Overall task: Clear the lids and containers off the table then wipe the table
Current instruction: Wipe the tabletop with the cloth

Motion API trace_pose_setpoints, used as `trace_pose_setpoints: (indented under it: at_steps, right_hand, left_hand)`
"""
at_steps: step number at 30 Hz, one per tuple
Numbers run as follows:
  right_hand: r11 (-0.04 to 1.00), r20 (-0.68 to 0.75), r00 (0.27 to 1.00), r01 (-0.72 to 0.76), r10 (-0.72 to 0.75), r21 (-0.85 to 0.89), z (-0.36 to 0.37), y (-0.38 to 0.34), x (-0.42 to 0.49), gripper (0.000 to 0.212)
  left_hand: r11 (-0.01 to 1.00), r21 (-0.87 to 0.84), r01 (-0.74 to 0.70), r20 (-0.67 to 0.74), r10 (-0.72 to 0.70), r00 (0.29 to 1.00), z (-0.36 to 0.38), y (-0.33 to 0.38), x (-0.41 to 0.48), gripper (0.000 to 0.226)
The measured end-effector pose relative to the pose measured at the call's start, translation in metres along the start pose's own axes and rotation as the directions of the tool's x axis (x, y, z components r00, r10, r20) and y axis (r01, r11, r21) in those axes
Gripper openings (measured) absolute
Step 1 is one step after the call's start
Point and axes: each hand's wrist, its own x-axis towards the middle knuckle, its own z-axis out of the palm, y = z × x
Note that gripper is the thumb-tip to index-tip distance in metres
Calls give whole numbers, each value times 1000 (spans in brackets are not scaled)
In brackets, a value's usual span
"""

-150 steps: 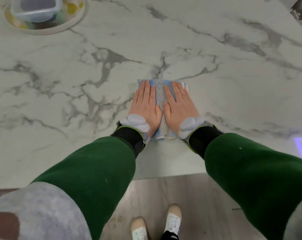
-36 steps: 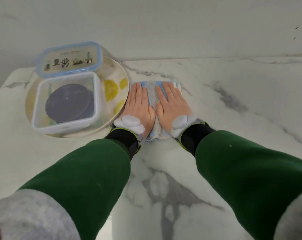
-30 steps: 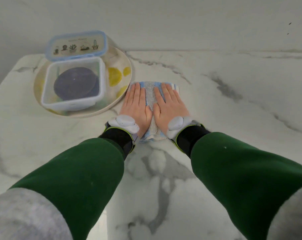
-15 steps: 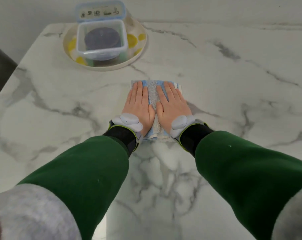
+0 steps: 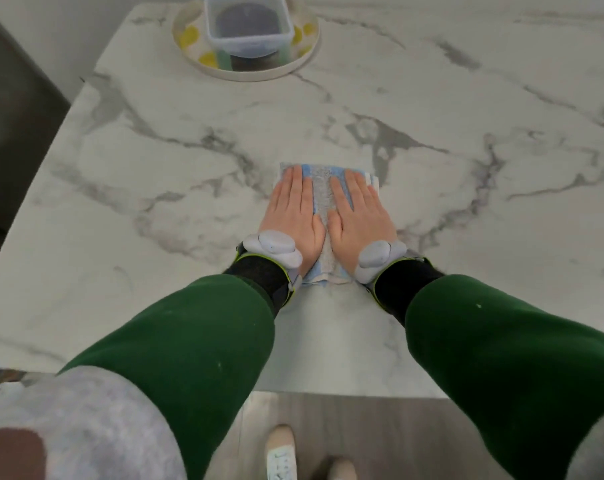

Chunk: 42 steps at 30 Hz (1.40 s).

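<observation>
Well ahead of my left hand (image 5: 295,209) and off to its left, the yellow-spotted plate (image 5: 245,76) sits near the far corner of the worktop (image 5: 155,168). On it stands the clear container (image 5: 248,29) with a dark round lid (image 5: 246,19) lying inside. A second ago that plate was just beside my left fingertips. Now a broad band of bare marble lies between them, so the stroke has run back from the far side toward me. The blue-rimmed lid that stood behind the container has slipped out of the top of my view, and I cannot tell where it is.

My left hand lies flat, fingers straight and together, pressing the left half of the folded blue-and-grey cloth (image 5: 322,195). My right hand (image 5: 357,213) lies the same way just beside it, on the right half, thumbs nearly meeting over the middle. Neither hand grips; both only bear down. The near edge of the worktop has come into view behind my wrists, with the floor (image 5: 380,427) below it.

I judge this lane is nearly done. The marble to the right of my right hand is the next one to wipe. The container and plate are not yet off the worktop, so the patch beneath them stays unwiped until they go.
</observation>
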Motion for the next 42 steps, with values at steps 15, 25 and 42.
trace_pose_setpoints:
  at_steps: [15,25,42]
  right_hand:
    - [996,-30,996,83,-82,25,17,-43,-101,56]
    - [996,-39,996,86,-86,12,21,-72,-105,56]
    - [1000,9,1000,11,-11,14,14,-111,22,57]
  left_hand:
    - [998,-13,65,-10,-65,998,8,3,-122,60]
    - [998,-23,62,-17,-63,998,6,-24,-137,61]
    - [1000,-26,9,-16,-9,1000,-13,-111,-26,62]
